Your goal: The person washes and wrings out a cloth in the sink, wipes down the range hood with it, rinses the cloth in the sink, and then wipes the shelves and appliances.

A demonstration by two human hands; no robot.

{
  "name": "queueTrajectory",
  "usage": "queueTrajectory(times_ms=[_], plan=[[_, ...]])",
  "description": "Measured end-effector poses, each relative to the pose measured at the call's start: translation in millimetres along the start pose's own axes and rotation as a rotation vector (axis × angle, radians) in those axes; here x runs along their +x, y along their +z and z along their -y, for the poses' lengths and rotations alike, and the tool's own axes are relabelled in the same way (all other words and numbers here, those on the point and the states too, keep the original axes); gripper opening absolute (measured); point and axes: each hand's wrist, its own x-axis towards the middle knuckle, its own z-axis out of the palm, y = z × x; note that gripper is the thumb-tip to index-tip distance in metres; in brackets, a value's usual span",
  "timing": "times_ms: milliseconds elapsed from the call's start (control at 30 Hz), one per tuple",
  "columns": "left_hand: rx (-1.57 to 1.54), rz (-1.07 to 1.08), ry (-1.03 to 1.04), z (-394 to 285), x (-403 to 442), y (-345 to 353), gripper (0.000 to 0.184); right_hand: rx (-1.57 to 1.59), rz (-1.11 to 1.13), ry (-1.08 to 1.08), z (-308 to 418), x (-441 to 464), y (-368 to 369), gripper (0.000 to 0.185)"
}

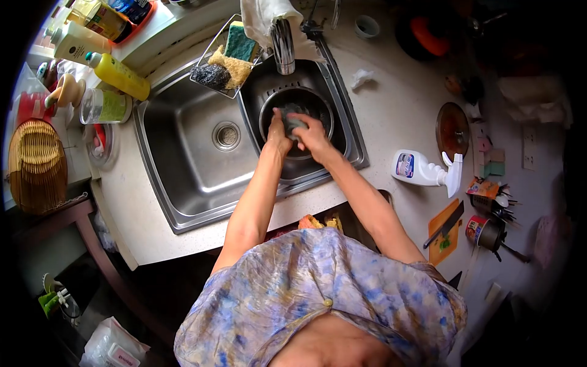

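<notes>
Both hands are close together inside a round metal pot (298, 93) in the right basin of the sink (354, 137), below the faucet (284, 52). My right hand (313, 136) is closed on a grey-green thing (296, 123), its kind blurred and partly hidden. From the other side, my left hand (279, 131) presses against the same thing with its fingers pointing up, near the pot's left wall. A white cloth (263, 24) drapes over the faucet. At the left of the faucet, a wire caddy holds a green-yellow sponge (240, 44), a tan scrubber (230, 67) and a dark steel-wool pad (210, 76).
A white spray bottle (422, 169) lies on the right counter, near an orange cutting board (444, 230) with a knife (444, 224) and a glass lid (452, 129). Left of the sink are a yellow bottle (122, 76), a clear jar (105, 106) and a wooden brush (38, 165).
</notes>
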Motion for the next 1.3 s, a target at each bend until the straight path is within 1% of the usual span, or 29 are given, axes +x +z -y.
queueTrajectory(times_ms=[33,67,100,133,267,333,367,400,433,467,500,533,567,600,667,700,767,800,867,900,933,1000,1033,1067,1100,1133,1200,1267,1300], plan=[[-0.011,0.086,0.003,1.3,7.1,-4.5,0.048,-0.256,-0.09,-0.428,-4.6,-7.6,3.5,0.027],[-0.054,0.154,-0.146,-8.5,-36.5,16.4,0.052,-0.513,-0.18,-0.855,-2.5,-20.1,11.6,0.024],[-0.021,0.323,-0.077,-7.2,-30.5,10.9,0.05,-0.441,-0.129,-0.765,0.0,-34.9,17.0,0.022],[0.014,0.493,-0.006,-8.8,-30.7,10.4,0.048,-0.504,-0.107,-0.798,2.7,-45.3,20.6,0.02],[0.142,0.371,0.047,-3.7,-24.8,15.2,0.041,-0.665,-0.12,-0.9,3.3,-43.1,23.4,0.022],[0.019,0.275,-0.014,-3.3,-25.3,19.1,0.037,-0.742,-0.164,-0.956,-1.2,-29.2,21.2,0.023],[0.212,0.105,0.123,-0.1,-29.5,25.6,0.038,-0.75,-0.234,-0.984,-2.9,-21.5,20.3,0.022],[0.216,0.104,0.123,-2.3,-35.6,27.4,0.038,-0.757,-0.305,-1.012,-4.1,-13.5,18.9,0.023],[0.342,0.141,0.193,-3.8,-45.4,29.2,0.038,-0.7,-0.332,-0.987,-4.1,-6.9,17.0,0.023],[0.179,0.266,0.138,1.9,-31.1,20.3,0.039,-0.698,-0.334,-0.983,-7.2,0.7,14.7,0.023],[0.02,0.38,0.064,7.5,-17.2,11.7,0.039,-0.739,-0.385,-0.854,-9.6,9.0,12.0,0.022],[0.022,0.38,0.061,7.8,-23.2,17.4,0.039,-0.777,-0.434,-0.723,-11.0,17.6,8.7,0.021],[0.12,0.117,0.131,7.3,-34.3,26.8,0.039,-0.665,-0.407,-0.642,-11.3,24.7,-2.4,0.022],[0.216,-0.147,0.202,5.6,-43.8,33.1,0.039,-0.733,-0.389,-0.623,-14.2,26.2,-15.3,0.023],[0.412,-0.096,0.343,-9.7,-42.3,17.6,0.034,-0.818,-0.326,-0.443,-1.9,7.7,-19.2,0.024],[0.557,-0.102,0.467,-14.9,-44.3,13.5,0.033,-0.818,-0.327,-0.444,-7.1,11.3,-20.1,0.024],[0.852,-0.117,0.703,-22.4,-55.7,15.2,0.034,-1.101,-0.34,-0.508,-23.5,18.5,-20.4,0.03],[0.852,-0.115,0.706,-22.6,-57.3,17.3,0.034,-1.1,-0.342,-0.511,-26.3,24.5,-19.9,0.03],[1.207,-0.142,1.16,-21.7,-77.2,29.4,0.035,-1.825,-0.2,-0.526,-26.1,30.4,-13.9,0.039],[1.195,-0.099,1.102,-19.6,-89.9,37.6,0.036,-1.788,-0.182,-0.622,-24.9,30.6,-15.9,0.033],[1.19,-0.019,1.038,-17.2,-82.2,33.2,0.041,-1.787,-0.183,-0.625,-33.4,41.6,-17.0,0.033],[1.208,0.042,0.84,-15.3,-79.2,33.8,0.05,-1.166,-0.45,-0.604,-60.6,72.6,-20.1,0.024],[1.207,0.043,0.842,-18.4,-73.7,31.2,0.05,-1.428,-0.314,-0.63,-17.0,28.3,-19.0,0.018],[1.199,0.095,0.702,-22.7,-66.2,27.3,0.057,-1.433,-0.314,-0.632,-8.1,21.8,-23.4,0.018],[1.186,0.146,0.56,-23.8,-60.5,23.8,0.063,-1.122,-0.246,-0.6,-4.1,17.1,-27.6,0.017],[1.181,0.148,0.56,-22.9,-57.5,22.5,0.063,-0.811,-0.178,-0.56,0.8,12.2,-31.2,0.017],[0.883,0.303,0.413,-22.4,-51.9,23.7,0.071,-0.773,-0.153,-0.624,18.5,-3.4,-35.1,0.017],[0.904,0.278,0.371,-24.7,-49.6,22.9,0.072,0.076,0.117,-0.224,31.8,-15.0,-35.1,0.02],[0.804,0.246,0.284,-22.2,-50.1,21.4,0.07,0.226,0.152,-0.257,30.5,-16.2,-35.8,0.022]])
